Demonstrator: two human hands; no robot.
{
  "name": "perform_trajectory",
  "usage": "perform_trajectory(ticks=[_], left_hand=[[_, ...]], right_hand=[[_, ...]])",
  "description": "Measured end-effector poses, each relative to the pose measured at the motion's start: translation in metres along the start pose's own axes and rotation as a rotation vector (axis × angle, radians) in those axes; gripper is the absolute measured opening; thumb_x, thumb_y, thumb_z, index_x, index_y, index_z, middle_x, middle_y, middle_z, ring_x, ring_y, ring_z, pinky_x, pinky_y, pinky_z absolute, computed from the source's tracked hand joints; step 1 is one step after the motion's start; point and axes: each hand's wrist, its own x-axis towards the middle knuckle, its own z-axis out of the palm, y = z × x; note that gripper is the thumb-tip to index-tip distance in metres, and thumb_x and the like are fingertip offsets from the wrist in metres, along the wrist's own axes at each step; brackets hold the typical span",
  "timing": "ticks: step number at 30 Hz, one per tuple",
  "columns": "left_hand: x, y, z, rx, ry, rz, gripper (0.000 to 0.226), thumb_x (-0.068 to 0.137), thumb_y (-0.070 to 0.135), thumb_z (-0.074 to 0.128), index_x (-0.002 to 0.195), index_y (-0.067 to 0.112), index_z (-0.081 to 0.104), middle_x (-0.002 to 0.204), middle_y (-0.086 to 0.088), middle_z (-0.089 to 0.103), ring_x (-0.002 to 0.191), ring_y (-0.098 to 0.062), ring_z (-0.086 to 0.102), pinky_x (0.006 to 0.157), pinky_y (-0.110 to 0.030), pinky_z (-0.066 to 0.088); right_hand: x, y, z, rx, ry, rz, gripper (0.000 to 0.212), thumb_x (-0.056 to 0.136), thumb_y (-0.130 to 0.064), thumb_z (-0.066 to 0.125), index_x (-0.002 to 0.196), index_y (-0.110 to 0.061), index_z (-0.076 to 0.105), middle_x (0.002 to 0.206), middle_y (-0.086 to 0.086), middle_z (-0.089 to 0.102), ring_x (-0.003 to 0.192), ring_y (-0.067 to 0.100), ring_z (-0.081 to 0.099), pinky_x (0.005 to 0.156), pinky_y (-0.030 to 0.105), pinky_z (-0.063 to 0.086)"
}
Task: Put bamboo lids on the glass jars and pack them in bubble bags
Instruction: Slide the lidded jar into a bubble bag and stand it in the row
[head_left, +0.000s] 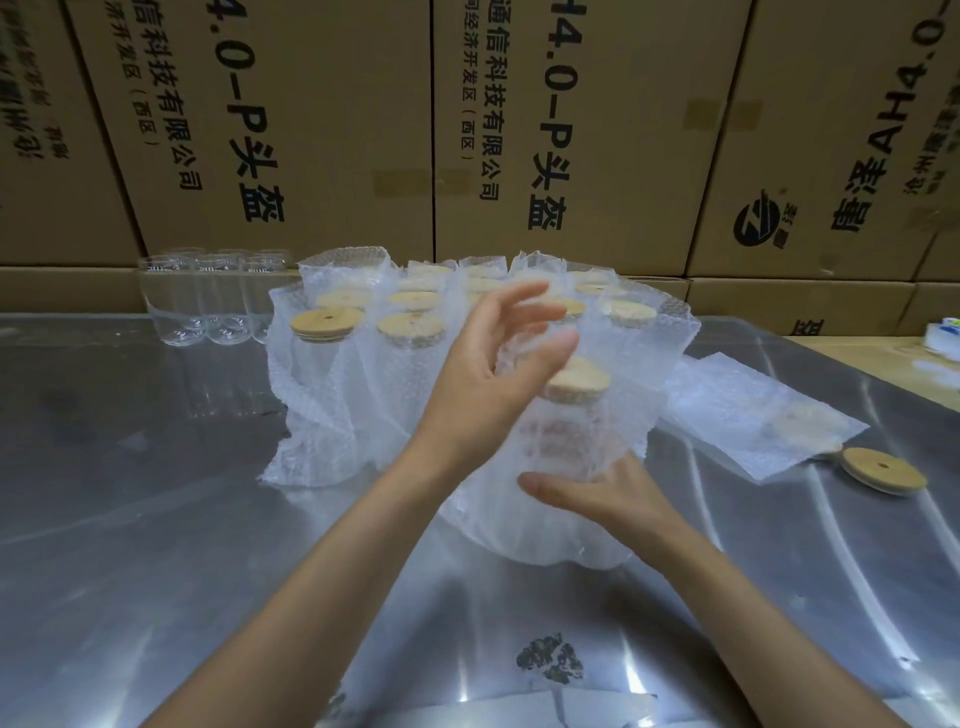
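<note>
Stacked brown cardboard cartons (545, 130) form the back wall behind the reflective steel table (156, 519). Wrapped, bamboo-lidded jars (363, 338) stand grouped at centre, presumably to keep finished units together; bare clear glass jars (208, 301) wait at their left. Flat translucent bubble bags (753, 410) lie to the right, near a loose round bamboo lid (883, 468). The current lidded glass jar in its bubble bag (566, 441) is lifted near the group. The left hand (483, 374) is spread wide, fingers blurred near the bag mouth; contact cannot be told. The right hand (608, 499) supports the lower bag, fingers fairly straight
</note>
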Motion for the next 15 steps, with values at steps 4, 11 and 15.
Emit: perform_trajectory(ticks=[4, 11, 15], left_hand=[[-0.007, 0.007, -0.021, 0.048, 0.316, 0.199, 0.027, 0.091, 0.027, 0.057, 0.118, 0.025, 0.052, 0.115, 0.007, 0.062, 0.112, -0.004, 0.058, 0.099, -0.024, 0.046], [-0.046, -0.038, -0.096, 0.569, 0.652, 0.275, 0.065, 0.082, 0.039, 0.056, 0.132, 0.003, 0.035, 0.125, 0.010, 0.026, 0.123, -0.003, 0.031, 0.111, -0.017, 0.020], [-0.065, -0.075, -0.124, 0.621, 0.580, -0.017, 0.103, 0.066, 0.060, 0.058, 0.141, 0.001, 0.020, 0.140, -0.011, 0.020, 0.139, -0.022, 0.018, 0.118, -0.031, 0.016]], right_hand=[[0.004, 0.000, -0.008, 0.071, 0.271, -0.060, 0.057, 0.054, -0.017, 0.091, 0.104, -0.021, 0.064, 0.101, -0.002, 0.073, 0.095, 0.010, 0.069, 0.076, 0.021, 0.054], [0.017, 0.011, -0.027, 0.047, 0.823, -0.074, 0.091, 0.069, -0.031, 0.084, 0.142, -0.026, 0.031, 0.121, -0.004, 0.059, 0.115, 0.007, 0.057, 0.098, 0.027, 0.048], [0.024, 0.024, -0.029, -0.051, 0.835, -0.049, 0.099, 0.071, -0.030, 0.085, 0.142, -0.036, 0.016, 0.133, -0.003, 0.048, 0.107, -0.013, 0.049, 0.080, -0.003, 0.036]])
